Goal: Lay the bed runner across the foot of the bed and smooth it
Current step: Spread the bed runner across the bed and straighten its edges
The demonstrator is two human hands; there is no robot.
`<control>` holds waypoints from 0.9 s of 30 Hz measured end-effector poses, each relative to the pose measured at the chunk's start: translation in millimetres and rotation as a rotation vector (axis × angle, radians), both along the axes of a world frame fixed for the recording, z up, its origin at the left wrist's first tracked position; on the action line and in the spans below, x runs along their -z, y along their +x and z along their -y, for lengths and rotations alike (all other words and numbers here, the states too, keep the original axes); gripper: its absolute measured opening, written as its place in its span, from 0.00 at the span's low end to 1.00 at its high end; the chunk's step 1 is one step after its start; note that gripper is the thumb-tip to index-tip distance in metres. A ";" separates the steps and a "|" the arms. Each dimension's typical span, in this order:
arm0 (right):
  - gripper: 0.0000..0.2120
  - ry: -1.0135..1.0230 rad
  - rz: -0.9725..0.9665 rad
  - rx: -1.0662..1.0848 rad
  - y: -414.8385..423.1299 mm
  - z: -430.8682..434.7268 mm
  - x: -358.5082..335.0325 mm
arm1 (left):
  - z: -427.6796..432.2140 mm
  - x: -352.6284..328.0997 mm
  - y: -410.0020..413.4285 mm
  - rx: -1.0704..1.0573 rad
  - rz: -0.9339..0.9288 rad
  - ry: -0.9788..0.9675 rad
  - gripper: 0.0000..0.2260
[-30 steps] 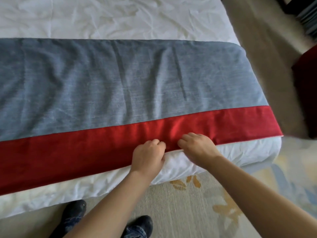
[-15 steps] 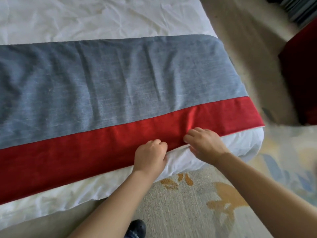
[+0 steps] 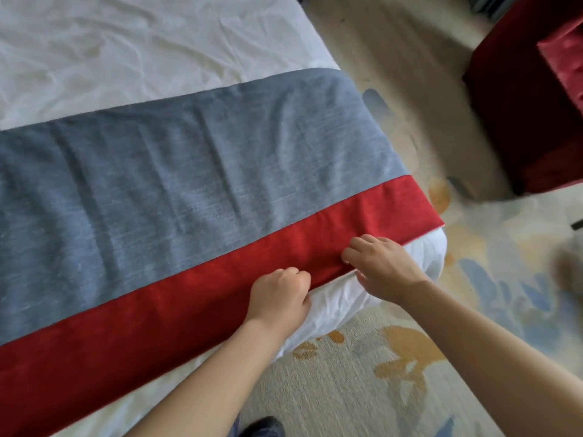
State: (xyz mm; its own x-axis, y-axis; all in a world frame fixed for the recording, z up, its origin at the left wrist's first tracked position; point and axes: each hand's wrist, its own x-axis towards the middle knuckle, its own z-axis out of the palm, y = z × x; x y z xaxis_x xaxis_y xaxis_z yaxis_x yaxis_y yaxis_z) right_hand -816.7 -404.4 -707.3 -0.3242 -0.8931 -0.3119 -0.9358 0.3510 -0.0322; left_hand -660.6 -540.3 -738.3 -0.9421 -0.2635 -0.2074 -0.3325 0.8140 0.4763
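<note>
A bed runner point(image 3: 176, 187), grey-blue with a red band along its near edge, lies across the foot of a white bed point(image 3: 126, 45). Shallow creases run through the grey part. My left hand point(image 3: 279, 294) grips the red band's near edge with curled fingers, near the bed's right corner. My right hand point(image 3: 381, 266) pinches the same edge a little further right, fingers on top of the red band and thumb underneath it. The runner's right end hangs over the side of the bed.
The white duvet corner point(image 3: 419, 260) bulges out below the runner. A patterned carpet point(image 3: 394, 357) covers the floor to the right. A dark red armchair point(image 3: 530, 99) stands at the upper right. My shoe point(image 3: 262, 427) shows at the bottom edge.
Both hands have slid right along the red edge toward the bed's corner, and my view has turned to the right with them. The shoes have mostly left the frame.
</note>
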 end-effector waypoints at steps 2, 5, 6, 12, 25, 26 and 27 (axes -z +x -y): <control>0.11 -0.013 -0.051 0.034 -15.9 -8.2 -2.2 | -10.4 -2.3 -21.3 0.020 -0.014 0.000 0.07; 0.08 -0.005 -0.077 0.100 -38.2 -22.0 -1.8 | -28.9 -5.4 -55.8 0.037 -0.020 0.002 0.07; 0.07 0.001 -0.075 0.111 -44.5 -26.4 -1.3 | -34.8 -6.8 -65.0 0.037 -0.012 0.001 0.06; 0.08 -0.040 0.041 0.039 -62.3 -47.5 4.8 | -56.8 -4.0 -87.2 0.067 0.069 -0.005 0.04; 0.16 -0.080 -0.130 -0.019 -137.8 -84.9 9.2 | -108.9 -17.6 -171.5 -0.031 -0.041 -0.146 0.15; 0.17 -0.083 -0.109 0.004 -141.1 -88.7 10.5 | -111.9 -16.4 -176.7 -0.024 -0.047 -0.145 0.17; 0.17 -0.080 -0.085 0.026 -143.6 -92.1 11.6 | -114.3 -14.6 -180.3 -0.027 -0.050 -0.151 0.18</control>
